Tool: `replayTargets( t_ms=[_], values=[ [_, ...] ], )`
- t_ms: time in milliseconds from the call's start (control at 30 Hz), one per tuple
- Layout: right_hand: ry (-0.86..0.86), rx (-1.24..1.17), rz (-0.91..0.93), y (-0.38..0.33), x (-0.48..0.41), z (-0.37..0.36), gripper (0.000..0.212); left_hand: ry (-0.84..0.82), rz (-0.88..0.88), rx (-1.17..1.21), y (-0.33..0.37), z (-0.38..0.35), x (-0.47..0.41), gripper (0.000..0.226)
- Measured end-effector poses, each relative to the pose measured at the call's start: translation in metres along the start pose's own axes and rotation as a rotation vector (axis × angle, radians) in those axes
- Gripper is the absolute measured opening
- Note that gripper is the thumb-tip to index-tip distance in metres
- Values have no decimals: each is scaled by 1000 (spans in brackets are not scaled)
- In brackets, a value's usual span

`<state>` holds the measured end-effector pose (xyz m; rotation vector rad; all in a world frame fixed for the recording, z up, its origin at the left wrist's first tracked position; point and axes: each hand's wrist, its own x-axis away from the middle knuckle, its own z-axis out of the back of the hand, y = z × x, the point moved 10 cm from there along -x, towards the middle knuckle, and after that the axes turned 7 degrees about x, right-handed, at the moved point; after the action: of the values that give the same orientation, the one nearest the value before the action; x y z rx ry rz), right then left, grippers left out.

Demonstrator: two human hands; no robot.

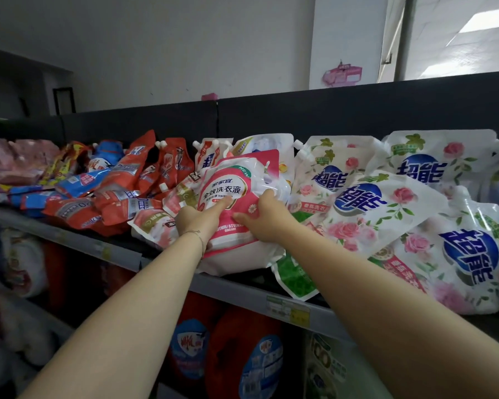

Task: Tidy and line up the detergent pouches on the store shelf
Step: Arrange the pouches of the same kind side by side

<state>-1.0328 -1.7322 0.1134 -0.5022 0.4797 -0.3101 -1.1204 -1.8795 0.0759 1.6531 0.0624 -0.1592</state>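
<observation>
Head view. A pink-and-white pouch (236, 185) stands nearly upright on the top shelf (228, 287), its base near the front edge, and is held between both hands.

The left hand (200, 221) grips the pouch's lower edge at 7 o'clock, with one finger laid up across the printed front. The right hand (267, 220) holds the side at 4 o'clock: the thumb presses the front and the fingers curl round the right edge. The hands are near each other but apart, with the pouch's pink lower band between them. A thin bracelet (197, 236) circles the left wrist.

Legible on the held pouch: "NEW" on a green corner band, "全效洗衣液" in dark letters, and part of a word "ATTE…" on the pink band; the smaller print is unreadable.

At 3 o'clock of the pouch, white rose-printed pouches (386, 203) lean against one another, each marked "超能" in blue. At 9 o'clock, red and blue pouches (121, 182) lie in a jumbled heap; their print is too blurred to read. A price label (288, 309) sits on the shelf rail at 5 o'clock.
</observation>
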Motion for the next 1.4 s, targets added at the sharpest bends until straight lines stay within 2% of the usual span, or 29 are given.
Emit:
replayTargets(
  t_ms=[200,300,367,467,500,533,567,667,700,800,967,1033,1200,1400],
  values=[
    [13,-39,29,-6,-12,-8,55,29,-53,11,-1,8,-17,86],
    [22,-128,-2,2,-10,-9,63,9,-23,16,-4,7,-19,81],
    [28,-251,-101,16,-12,-8,79,-40,13,10,-5,1,-18,85],
    [-34,-383,-345,39,-10,-12,134,-115,96,52,-8,-5,-17,113],
    [-79,-388,-393,48,-13,-16,145,-127,112,62,-9,-7,-18,119],
    [-122,-423,-414,53,-14,-20,144,-134,116,68,-8,-8,-17,121],
    [-164,-468,-418,53,-12,-21,133,-133,124,72,-8,-9,-17,122],
    [-266,-523,-366,34,0,-13,78,-115,140,122,-3,-12,-15,124],
    [-262,-545,-345,33,-1,-9,69,-105,129,148,-1,-13,-14,118],
    [-198,-618,-325,35,-5,4,70,-67,65,190,8,-13,-6,94],
    [-100,-688,-248,36,-3,24,76,-9,-90,222,31,-12,-4,68],
    [-85,-690,-207,33,-5,31,76,18,-153,216,43,-12,-2,68],
    [-24,-752,-57,19,-13,52,55,31,-369,193,69,-16,7,57],
    [-93,-799,-119,38,-25,33,77,72,-476,60,60,-24,6,67]
  ],
)
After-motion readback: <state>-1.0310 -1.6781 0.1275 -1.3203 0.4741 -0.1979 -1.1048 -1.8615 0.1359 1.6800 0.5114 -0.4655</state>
